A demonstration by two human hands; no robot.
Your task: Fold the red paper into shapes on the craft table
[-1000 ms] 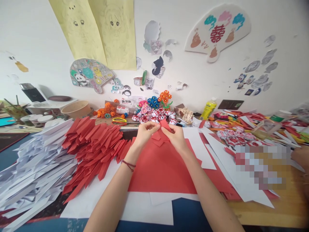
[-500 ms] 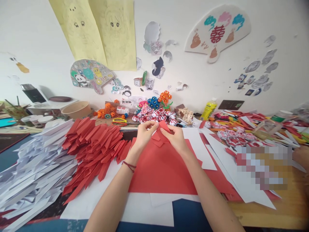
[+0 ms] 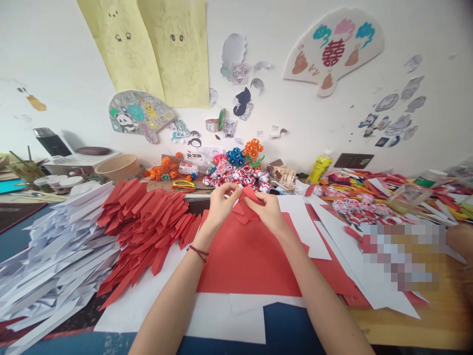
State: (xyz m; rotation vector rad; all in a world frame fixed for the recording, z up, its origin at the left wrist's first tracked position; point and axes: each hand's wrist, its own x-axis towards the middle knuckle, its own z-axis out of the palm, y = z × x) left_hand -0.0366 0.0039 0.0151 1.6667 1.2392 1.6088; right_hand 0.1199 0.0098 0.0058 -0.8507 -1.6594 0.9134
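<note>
Between my two hands is a small folded piece of red paper (image 3: 251, 195). My left hand (image 3: 223, 201) pinches its left edge with thumb and fingertips. On the other side, my right hand (image 3: 269, 209) grips it, thumb laid over the front. Just below, small red paper pieces (image 3: 241, 216) lie on a large red sheet (image 3: 249, 261). White sheets (image 3: 225, 315) stick out from under that sheet. To the left of my arm lies a heap of folded red strips (image 3: 148, 222), beside a larger heap of folded white strips (image 3: 55, 261).
Yellow-handled scissors (image 3: 184, 185), paper flowers (image 3: 236, 158) and a yellow bottle (image 3: 320, 167) stand along the wall. Red-and-white folded pieces (image 3: 362, 207) and loose strips cover the right side. Another person's hand (image 3: 460, 241) shows at the right edge, beside a blurred patch.
My hands keep the same pinch on the red paper, almost unmoved. The view has shifted very slightly. The other person's hand at the right edge has moved a little.
</note>
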